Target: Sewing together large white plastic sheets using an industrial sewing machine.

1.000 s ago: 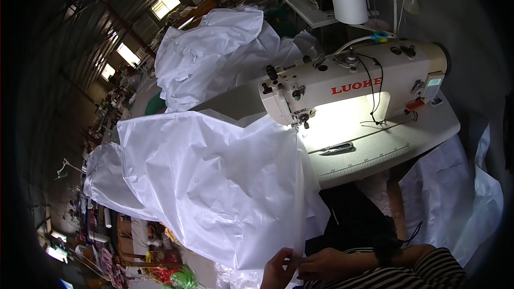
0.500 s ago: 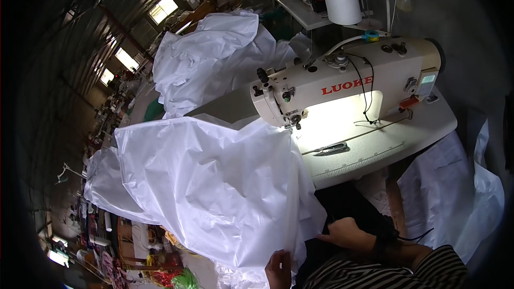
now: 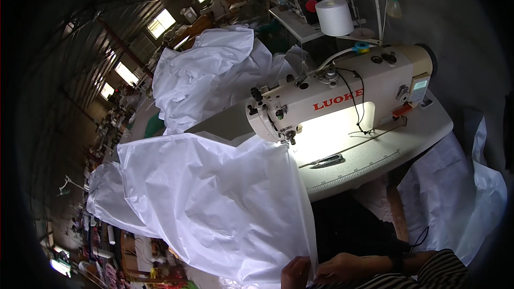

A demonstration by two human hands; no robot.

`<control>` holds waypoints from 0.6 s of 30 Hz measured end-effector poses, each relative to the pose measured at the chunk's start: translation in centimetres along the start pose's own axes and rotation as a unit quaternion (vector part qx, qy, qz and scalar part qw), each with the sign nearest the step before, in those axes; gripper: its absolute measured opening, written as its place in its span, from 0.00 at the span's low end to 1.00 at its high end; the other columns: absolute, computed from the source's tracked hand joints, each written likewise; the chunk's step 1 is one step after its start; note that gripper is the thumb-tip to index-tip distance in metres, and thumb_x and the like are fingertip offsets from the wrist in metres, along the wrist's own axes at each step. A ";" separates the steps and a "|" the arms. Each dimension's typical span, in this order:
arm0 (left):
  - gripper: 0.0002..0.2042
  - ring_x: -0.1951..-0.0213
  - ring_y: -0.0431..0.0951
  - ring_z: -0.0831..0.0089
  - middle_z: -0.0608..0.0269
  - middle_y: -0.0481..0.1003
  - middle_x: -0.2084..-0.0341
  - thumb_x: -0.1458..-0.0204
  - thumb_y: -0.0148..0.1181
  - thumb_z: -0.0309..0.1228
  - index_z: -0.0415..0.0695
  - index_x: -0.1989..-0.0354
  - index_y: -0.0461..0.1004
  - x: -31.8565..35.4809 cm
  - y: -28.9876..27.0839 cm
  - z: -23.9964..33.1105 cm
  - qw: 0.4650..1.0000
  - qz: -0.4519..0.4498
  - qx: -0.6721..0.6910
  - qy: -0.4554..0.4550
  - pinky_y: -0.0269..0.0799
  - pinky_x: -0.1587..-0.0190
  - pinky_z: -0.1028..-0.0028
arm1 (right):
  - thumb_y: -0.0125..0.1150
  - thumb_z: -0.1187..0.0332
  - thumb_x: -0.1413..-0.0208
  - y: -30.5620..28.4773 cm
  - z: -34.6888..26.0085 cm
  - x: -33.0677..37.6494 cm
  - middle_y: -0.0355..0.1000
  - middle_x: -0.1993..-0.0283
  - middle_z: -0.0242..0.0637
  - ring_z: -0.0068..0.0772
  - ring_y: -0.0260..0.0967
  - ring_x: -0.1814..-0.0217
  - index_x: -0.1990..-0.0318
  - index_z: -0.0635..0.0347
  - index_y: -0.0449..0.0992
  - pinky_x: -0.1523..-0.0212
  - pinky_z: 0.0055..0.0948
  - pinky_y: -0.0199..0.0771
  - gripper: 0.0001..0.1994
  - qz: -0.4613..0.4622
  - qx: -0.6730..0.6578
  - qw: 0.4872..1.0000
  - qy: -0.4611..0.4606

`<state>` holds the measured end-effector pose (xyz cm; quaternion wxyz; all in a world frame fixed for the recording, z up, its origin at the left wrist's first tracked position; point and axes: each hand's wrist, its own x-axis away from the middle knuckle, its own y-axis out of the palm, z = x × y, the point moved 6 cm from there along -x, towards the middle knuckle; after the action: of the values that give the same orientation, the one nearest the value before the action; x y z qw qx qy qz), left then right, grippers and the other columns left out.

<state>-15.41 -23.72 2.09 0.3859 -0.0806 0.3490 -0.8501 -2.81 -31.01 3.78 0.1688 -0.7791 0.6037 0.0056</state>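
A large sheet of white, glossy fabric (image 3: 214,192) hangs over the near left side of the sewing machine (image 3: 348,85). Its right edge runs from under the needle area down toward me. At the bottom, my left hand (image 3: 296,273) is closed on the fabric's lower edge with curled fingers. Close beside it, my right hand (image 3: 342,267) pinches the same edge from the right; its fingertips are partly hidden. On the lit machine bed lie small thread snips (image 3: 327,161), apart from both hands.
A white thread cone (image 3: 334,17) stands behind the machine. More white fabric is heaped (image 3: 206,59) at the far left, and another white piece (image 3: 436,182) hangs at right. A wooden strip (image 3: 397,214) shows below the table. Cluttered shelves line the left.
My left hand has moved right and my right hand down and left, so they are now close together at the edge. The fabric's right edge is straighter. The view has shifted slightly.
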 end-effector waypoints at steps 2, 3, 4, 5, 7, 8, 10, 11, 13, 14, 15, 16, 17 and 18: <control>0.04 0.70 0.76 0.55 0.49 0.74 0.71 0.50 0.54 0.13 0.33 0.67 0.72 0.3 0.7 -1.2 0.998 -0.012 0.030 -0.055 0.72 0.68 0.65 | 0.55 0.67 0.40 -0.2 -0.6 -0.1 0.71 0.73 0.50 0.52 0.72 0.70 0.63 0.62 0.72 0.71 0.42 0.70 0.08 0.040 0.069 0.996 -0.038; 0.05 0.71 0.75 0.59 0.50 0.74 0.71 0.51 0.54 0.13 0.33 0.67 0.72 0.4 0.6 -1.4 0.998 0.021 0.036 -0.047 0.72 0.67 0.68 | 0.55 0.67 0.40 0.0 -0.4 -0.1 0.71 0.73 0.50 0.52 0.72 0.70 0.63 0.62 0.72 0.71 0.42 0.70 0.08 0.038 0.068 0.996 -0.037; 0.05 0.71 0.75 0.59 0.50 0.74 0.71 0.51 0.54 0.13 0.33 0.67 0.72 0.6 0.8 -1.7 0.998 0.020 0.037 -0.048 0.72 0.67 0.68 | 0.56 0.65 0.41 0.2 -0.4 0.1 0.70 0.75 0.46 0.48 0.72 0.73 0.65 0.61 0.72 0.73 0.40 0.69 0.08 0.045 0.105 0.992 -0.047; 0.05 0.70 0.76 0.61 0.51 0.74 0.71 0.51 0.54 0.13 0.33 0.67 0.72 0.7 0.9 -2.2 0.994 0.024 0.084 -0.070 0.72 0.67 0.68 | 0.57 0.63 0.41 0.5 -0.3 0.3 0.69 0.76 0.42 0.44 0.71 0.75 0.66 0.59 0.72 0.76 0.37 0.68 0.09 0.052 0.141 0.987 -0.057; 0.05 0.70 0.76 0.63 0.51 0.75 0.71 0.51 0.55 0.12 0.33 0.67 0.72 0.9 1.1 -2.9 0.986 0.029 0.132 -0.095 0.72 0.67 0.69 | 0.58 0.62 0.42 1.4 0.1 0.5 0.69 0.75 0.42 0.45 0.70 0.76 0.66 0.59 0.72 0.77 0.37 0.67 0.10 0.039 0.175 0.982 -0.055; 0.05 0.70 0.76 0.65 0.51 0.75 0.70 0.50 0.54 0.13 0.34 0.66 0.72 0.9 1.0 -2.6 0.988 0.028 0.131 -0.073 0.71 0.67 0.69 | 0.58 0.61 0.42 2.0 0.2 0.6 0.70 0.74 0.42 0.46 0.69 0.77 0.67 0.60 0.73 0.77 0.38 0.67 0.11 0.025 0.207 0.977 -0.055; 0.05 0.69 0.75 0.66 0.52 0.75 0.70 0.48 0.53 0.14 0.35 0.65 0.73 0.8 0.8 -2.1 0.990 0.027 0.132 -0.047 0.71 0.66 0.70 | 0.58 0.61 0.42 2.3 0.6 0.6 0.70 0.74 0.43 0.46 0.68 0.77 0.67 0.60 0.73 0.77 0.37 0.67 0.11 0.018 0.226 0.973 -0.034; 0.04 0.69 0.75 0.67 0.52 0.75 0.70 0.46 0.53 0.17 0.35 0.64 0.73 0.9 1.2 -2.6 0.966 0.001 0.234 -0.112 0.71 0.66 0.71 | 0.58 0.60 0.42 2.2 0.9 0.4 0.70 0.73 0.44 0.46 0.68 0.77 0.67 0.60 0.73 0.77 0.37 0.67 0.11 0.011 0.248 0.968 -0.017; 0.05 0.69 0.74 0.64 0.51 0.73 0.71 0.43 0.52 0.25 0.37 0.63 0.71 0.6 1.2 -1.8 0.956 -0.027 0.275 -0.104 0.69 0.64 0.70 | 0.60 0.63 0.42 1.7 1.0 0.1 0.72 0.71 0.41 0.42 0.72 0.74 0.66 0.59 0.73 0.74 0.33 0.72 0.09 -0.017 0.264 0.964 -0.039; 0.05 0.69 0.74 0.64 0.51 0.73 0.71 0.43 0.52 0.25 0.37 0.63 0.71 0.4 1.1 -1.5 0.956 -0.027 0.274 -0.100 0.69 0.64 0.70 | 0.62 0.65 0.41 1.5 1.1 -0.2 0.74 0.69 0.38 0.38 0.76 0.70 0.66 0.59 0.72 0.71 0.30 0.76 0.08 -0.045 0.275 0.959 -0.060; 0.05 0.69 0.74 0.60 0.50 0.72 0.71 0.43 0.53 0.26 0.36 0.65 0.71 0.1 0.5 -0.8 0.984 0.003 0.168 -0.064 0.70 0.64 0.68 | 0.60 0.65 0.40 -0.2 1.4 -0.5 0.74 0.68 0.37 0.37 0.76 0.70 0.64 0.59 0.73 0.71 0.29 0.75 0.08 0.018 0.250 0.967 -0.050; 0.05 0.69 0.75 0.56 0.49 0.72 0.71 0.44 0.54 0.27 0.36 0.66 0.71 -0.2 0.0 -0.1 0.997 0.031 0.058 -0.027 0.70 0.65 0.65 | 0.59 0.64 0.39 -2.0 2.0 -1.1 0.75 0.66 0.37 0.35 0.76 0.70 0.62 0.59 0.74 0.72 0.29 0.75 0.08 0.084 0.224 0.970 -0.040; 0.04 0.70 0.73 0.50 0.48 0.72 0.72 0.47 0.56 0.25 0.38 0.69 0.70 -0.5 -0.6 0.4 0.997 0.080 0.009 -0.005 0.69 0.67 0.58 | 0.59 0.62 0.39 -4.5 3.9 -1.0 0.76 0.62 0.38 0.30 0.77 0.64 0.58 0.58 0.75 0.65 0.29 0.76 0.10 0.220 0.057 0.972 0.065; 0.04 0.70 0.73 0.50 0.48 0.72 0.72 0.47 0.56 0.25 0.38 0.69 0.70 -0.9 -0.5 0.5 0.997 0.079 0.012 -0.003 0.69 0.67 0.58 | 0.57 0.55 0.38 -6.1 6.2 -1.6 0.76 0.53 0.40 0.32 0.76 0.53 0.50 0.58 0.75 0.52 0.30 0.77 0.17 0.320 -0.108 0.933 0.126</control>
<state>-14.89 -23.13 2.96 0.4540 -0.0505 0.3433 -0.8207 3.74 -26.49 -0.14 -0.0049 -0.5526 0.8330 0.0263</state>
